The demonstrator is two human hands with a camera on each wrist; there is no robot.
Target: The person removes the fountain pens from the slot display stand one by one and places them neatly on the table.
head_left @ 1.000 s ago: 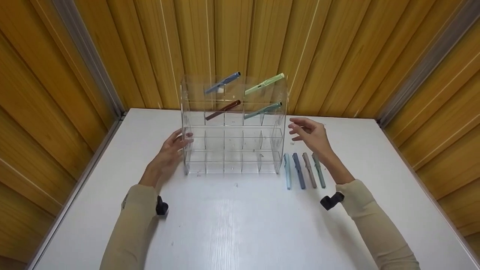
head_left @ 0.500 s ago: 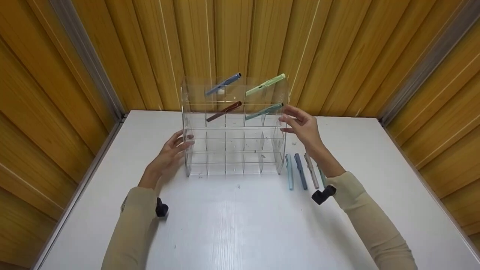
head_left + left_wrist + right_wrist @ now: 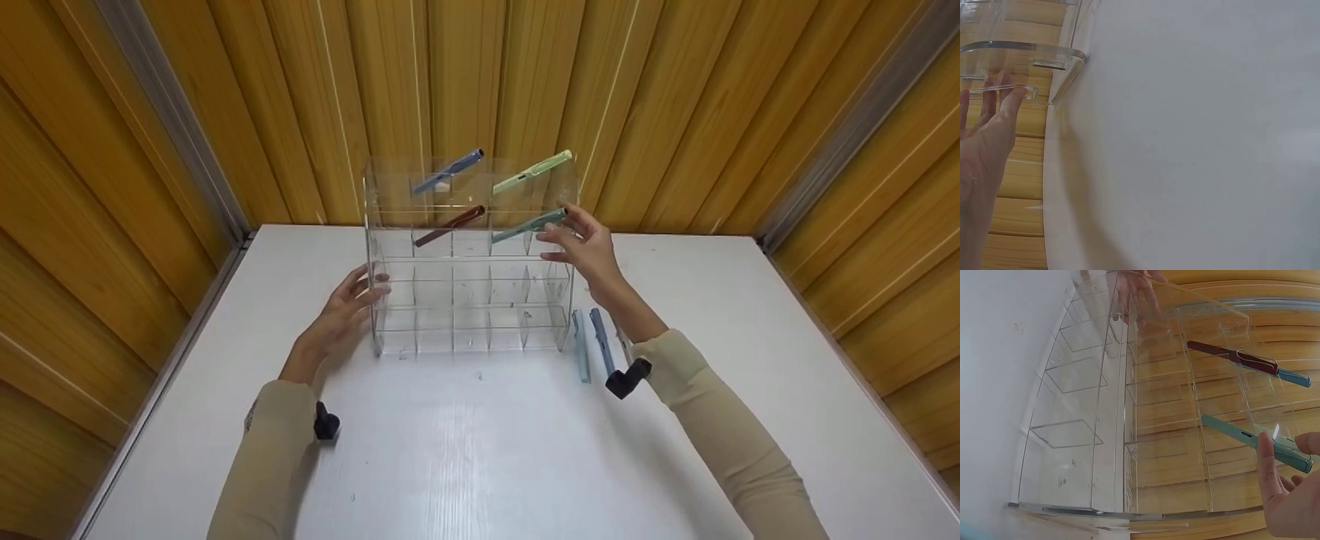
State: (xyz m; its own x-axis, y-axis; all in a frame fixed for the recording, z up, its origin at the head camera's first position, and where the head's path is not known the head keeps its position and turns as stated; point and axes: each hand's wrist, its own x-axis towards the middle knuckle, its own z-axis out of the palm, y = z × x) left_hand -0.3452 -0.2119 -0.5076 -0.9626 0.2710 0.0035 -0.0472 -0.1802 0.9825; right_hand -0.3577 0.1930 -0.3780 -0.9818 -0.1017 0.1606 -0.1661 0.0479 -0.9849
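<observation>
A clear acrylic pen rack (image 3: 471, 259) stands upright on the white table, divided into rows of compartments. My left hand (image 3: 341, 311) grips the rack's left side edge, as the left wrist view also shows. Near the rack's right side, my right hand (image 3: 592, 251) has its thumb and fingers spread around the upper end of a teal pen (image 3: 1235, 434), fingertips right at it. That pen leans in the rack beside a dark red pen (image 3: 450, 226). Higher up lean a blue pen (image 3: 448, 172) and a light green pen (image 3: 532, 172).
On the table right of the rack lie a light blue pen (image 3: 581, 349) and a slate blue pen (image 3: 602, 341). The right forearm mostly covers a greyish pen (image 3: 624, 345). Wood-look panels (image 3: 457, 75) rise behind the table.
My right hand has moved left and slightly up, from beside the rack to the teal pen's end. Its forearm now covers more of the loose pens. My left hand stays on the rack.
</observation>
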